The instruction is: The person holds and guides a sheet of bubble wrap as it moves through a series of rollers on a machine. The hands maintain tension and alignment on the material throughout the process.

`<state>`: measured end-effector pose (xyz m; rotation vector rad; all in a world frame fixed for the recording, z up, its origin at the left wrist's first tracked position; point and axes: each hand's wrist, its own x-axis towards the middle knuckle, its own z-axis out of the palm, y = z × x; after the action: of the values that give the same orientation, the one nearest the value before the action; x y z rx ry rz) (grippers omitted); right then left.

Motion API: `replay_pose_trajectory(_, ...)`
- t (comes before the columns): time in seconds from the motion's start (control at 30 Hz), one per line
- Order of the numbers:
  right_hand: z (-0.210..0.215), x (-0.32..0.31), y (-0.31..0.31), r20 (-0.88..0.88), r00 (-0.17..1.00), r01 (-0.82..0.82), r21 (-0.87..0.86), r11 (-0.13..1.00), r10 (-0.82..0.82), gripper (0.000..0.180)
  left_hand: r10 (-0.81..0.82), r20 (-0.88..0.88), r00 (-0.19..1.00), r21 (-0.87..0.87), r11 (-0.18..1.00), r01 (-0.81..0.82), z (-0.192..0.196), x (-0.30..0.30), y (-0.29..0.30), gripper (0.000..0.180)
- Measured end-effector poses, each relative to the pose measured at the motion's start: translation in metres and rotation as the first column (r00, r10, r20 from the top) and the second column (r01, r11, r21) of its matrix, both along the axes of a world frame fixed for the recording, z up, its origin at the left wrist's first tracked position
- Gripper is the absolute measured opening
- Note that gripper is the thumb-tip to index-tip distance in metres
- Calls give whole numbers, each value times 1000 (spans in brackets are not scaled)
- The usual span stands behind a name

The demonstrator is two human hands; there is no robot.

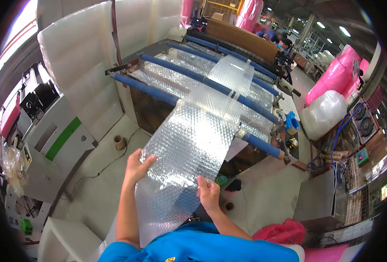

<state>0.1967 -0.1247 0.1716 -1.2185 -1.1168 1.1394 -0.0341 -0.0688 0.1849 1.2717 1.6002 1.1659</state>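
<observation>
A long strip of clear bubble wrap (197, 135) runs from the blue rollers down toward my body, its lower part hanging below my hands. My left hand (138, 167) grips the strip's left edge, thumb lying over the top. At the right edge my right hand (208, 192) is closed in a pinch on the film, a little nearer to me than the left. The front blue roller (147, 89) passes beneath the strip, and another blue roller (171, 65) lies farther back. Under the rollers more shiny bubble film shows on the machine.
Right of the rollers are a blue tape dispenser (292, 123), a large clear plastic bundle (324, 114) and pink rolls (333, 76). A grey machine (56, 144) stands left, near a cardboard core (119, 142) on the floor. People (274, 37) are in the far background.
</observation>
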Motion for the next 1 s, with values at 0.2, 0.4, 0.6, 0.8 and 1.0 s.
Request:
replay_pose_trajectory(0.2,-105,5,21,343,908,207,130,970,-240,43,16,-72,997,29,999,-14,-112,18,21,41)
replay_pose_trajectory(0.4,-160,33,66,605,778,150,79,986,-167,48,44,-267,963,-33,998,-55,-167,38,60,49)
replay_pose_trajectory(0.6,-162,30,70,456,863,207,76,975,-219,42,49,-285,957,-57,996,-68,-159,38,57,49)
replay_pose_trajectory(0.8,-167,26,68,395,886,246,48,968,-244,43,55,-257,965,-15,998,-61,-164,37,53,48)
replay_pose_trajectory(1.0,-166,27,68,401,881,254,46,966,-251,46,46,-246,968,-26,998,-54,-161,39,52,48)
